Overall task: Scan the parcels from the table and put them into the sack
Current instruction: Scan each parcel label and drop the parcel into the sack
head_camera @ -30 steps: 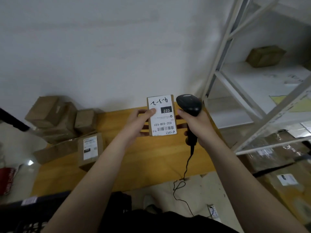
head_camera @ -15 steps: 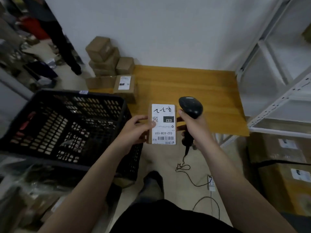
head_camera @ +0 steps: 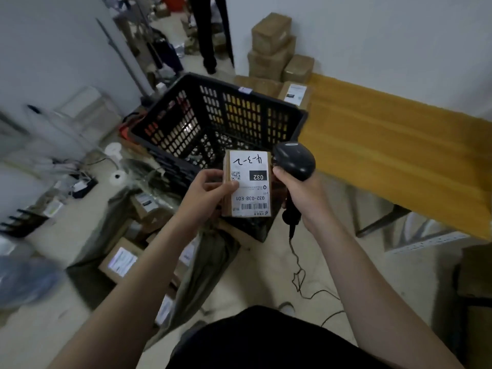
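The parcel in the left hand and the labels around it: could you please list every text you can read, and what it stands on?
"032": black patch on the label of the parcel, upside down.
"032-038-E01": same label, by the barcode.
"4-3-2", apparently: handwritten on the same label.
Small print on that label: too small.
Labels on the table box and the boxes in the sack: blurred.

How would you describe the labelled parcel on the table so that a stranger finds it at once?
Find the yellow wooden table by the white wall and follow it to its left end, where brown boxes are piled. The parcel stands in front of that pile, nearest the black basket. Only it shows a white label on top; the others show plain cardboard.
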